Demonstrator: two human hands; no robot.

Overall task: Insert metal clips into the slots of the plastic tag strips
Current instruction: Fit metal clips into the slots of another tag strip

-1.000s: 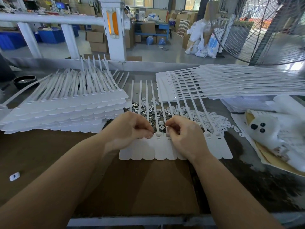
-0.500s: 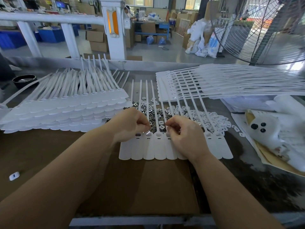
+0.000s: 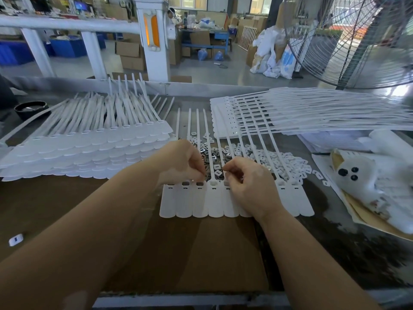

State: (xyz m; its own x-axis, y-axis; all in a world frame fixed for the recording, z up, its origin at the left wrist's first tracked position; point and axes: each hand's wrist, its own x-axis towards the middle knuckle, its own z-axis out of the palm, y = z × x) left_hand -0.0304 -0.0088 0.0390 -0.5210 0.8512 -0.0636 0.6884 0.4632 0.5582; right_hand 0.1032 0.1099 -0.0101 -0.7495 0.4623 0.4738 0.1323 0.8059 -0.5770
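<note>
A joined row of white plastic tag strips (image 3: 201, 204) lies flat on brown cardboard, tails pointing away from me. Behind the row sits a loose heap of small metal clips (image 3: 215, 153). My left hand (image 3: 181, 162) hovers over the slot ends of the left strips, fingertips pinched together; a clip in them is too small to make out. My right hand (image 3: 250, 186) rests on the middle strips, thumb and forefinger pinched at a slot. The three leftmost slots look dark.
A tall stack of tag strips (image 3: 85, 148) lies at the left, another stack (image 3: 312, 113) at the back right. White plastic pieces (image 3: 290, 164) lie right of the clips. A white bag (image 3: 366, 180) sits far right, a black bowl (image 3: 31, 109) far left.
My left hand has lifted off the strip row and drawn back toward the clip heap, uncovering the left slots. My right hand has stayed at the middle slots.
</note>
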